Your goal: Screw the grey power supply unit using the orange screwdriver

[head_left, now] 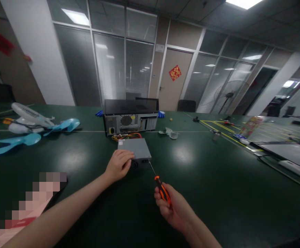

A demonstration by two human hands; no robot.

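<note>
A grey metal power supply box (136, 148) lies on the dark green table (88, 175), in front of a computer case (131, 117) whose rear panel faces me. Colored cables (129, 136) run between the two. My left hand (119, 165) grips the box at its near left corner, fingers on top and thumb at the near side. In my right hand (168, 203) is an orange and black screwdriver (162, 190). Its tip meets or nearly meets the near right corner of the box; actual contact is too small to tell.
Light blue blades (18, 143) and a white model plane body (31, 113) lie at the left. Behind the case's sides are blue items (161, 114). Small clear plastic parts (169, 133) lie right of the case. A framed panel (286, 155) sits at far right.
</note>
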